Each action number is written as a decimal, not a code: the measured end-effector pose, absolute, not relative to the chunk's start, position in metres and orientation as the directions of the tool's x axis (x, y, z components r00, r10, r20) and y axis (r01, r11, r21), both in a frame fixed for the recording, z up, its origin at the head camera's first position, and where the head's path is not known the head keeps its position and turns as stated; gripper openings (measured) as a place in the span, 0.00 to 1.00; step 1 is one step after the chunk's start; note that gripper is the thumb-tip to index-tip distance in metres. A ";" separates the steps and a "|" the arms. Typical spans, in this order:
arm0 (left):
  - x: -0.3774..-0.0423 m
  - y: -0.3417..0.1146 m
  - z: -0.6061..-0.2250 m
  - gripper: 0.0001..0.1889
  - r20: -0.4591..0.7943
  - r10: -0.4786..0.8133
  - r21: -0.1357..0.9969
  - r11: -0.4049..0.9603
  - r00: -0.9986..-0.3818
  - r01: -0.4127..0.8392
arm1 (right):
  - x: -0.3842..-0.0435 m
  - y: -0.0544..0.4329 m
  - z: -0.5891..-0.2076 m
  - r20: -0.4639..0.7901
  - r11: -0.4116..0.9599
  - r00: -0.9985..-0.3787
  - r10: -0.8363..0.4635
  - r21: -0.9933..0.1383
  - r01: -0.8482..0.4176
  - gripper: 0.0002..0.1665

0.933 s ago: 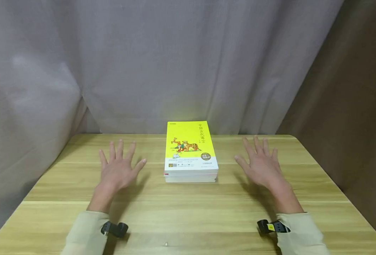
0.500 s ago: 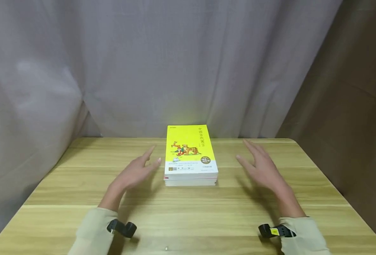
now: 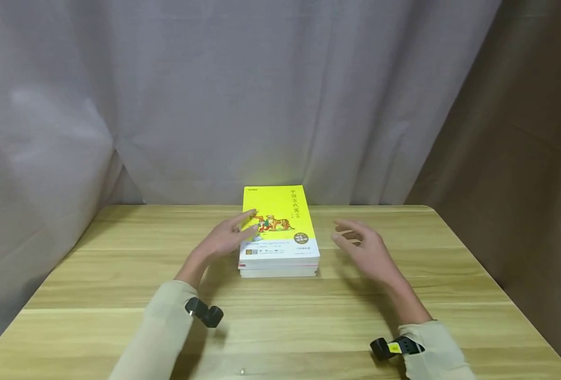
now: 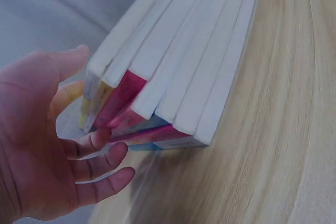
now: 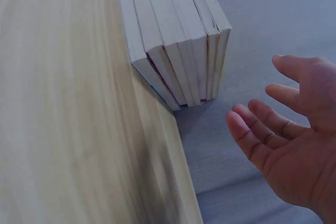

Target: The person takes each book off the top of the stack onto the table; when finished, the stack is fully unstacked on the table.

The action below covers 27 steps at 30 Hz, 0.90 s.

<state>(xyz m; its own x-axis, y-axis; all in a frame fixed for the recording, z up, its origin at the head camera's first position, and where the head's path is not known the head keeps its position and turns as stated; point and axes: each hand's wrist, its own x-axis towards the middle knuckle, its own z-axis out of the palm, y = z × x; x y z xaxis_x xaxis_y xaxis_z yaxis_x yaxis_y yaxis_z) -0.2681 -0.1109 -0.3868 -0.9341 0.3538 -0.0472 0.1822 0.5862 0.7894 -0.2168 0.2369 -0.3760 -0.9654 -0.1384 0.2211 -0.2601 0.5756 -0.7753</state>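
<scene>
Grey curtain [image 3: 214,105] behind a wood-grain table [image 3: 280,327], a stack of books [image 3: 279,268] lying near its far edge.

Neither hand grasps anything: the left hand [image 3: 221,240] has loosely bent fingers and a thumb spread apart at the stack's left side, index and thumb tips overlapping the cover in the head view, though whether they touch cannot be told; the right hand [image 3: 368,250], relaxed and half curled, hangs just off the right side, apart from the books. On top lies a yellow book [image 3: 273,198] with a tiger picture and a white lower band; pink and blue spines show below it from the left wrist. Black wrist devices [image 3: 205,312] sit at both pale sleeves [image 3: 159,327], the right one bearing a yellow label [image 3: 394,348]. Farther right hangs a brown curtain [image 3: 523,158].
</scene>
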 end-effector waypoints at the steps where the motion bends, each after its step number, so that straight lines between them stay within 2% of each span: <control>1: -0.269 -0.111 -0.388 0.35 -0.053 0.348 0.781 0.598 -0.936 0.178 | -0.217 0.235 -0.377 0.210 0.565 -0.967 -0.141 -0.785 -0.253 0.29; 6: -0.270 -0.119 -0.391 0.37 -0.074 0.333 0.774 0.613 -0.940 0.156 | -0.218 0.225 -0.380 0.166 0.523 -0.968 -0.186 -0.818 -0.241 0.29; 12: -0.268 -0.131 -0.392 0.38 -0.081 0.334 0.822 0.555 -0.939 0.126 | -0.220 0.217 -0.384 0.163 0.508 -0.961 -0.223 -0.822 -0.257 0.28; 21: -0.265 -0.137 -0.396 0.39 -0.102 0.322 0.936 0.352 -0.941 0.019 | -0.223 0.208 -0.393 0.137 0.499 -0.959 -0.248 -0.830 -0.247 0.28; 27: -0.265 -0.136 -0.402 0.42 -0.152 0.252 0.975 0.199 -0.956 -0.103 | -0.225 0.206 -0.400 0.068 0.475 -0.969 -0.237 -0.862 -0.177 0.30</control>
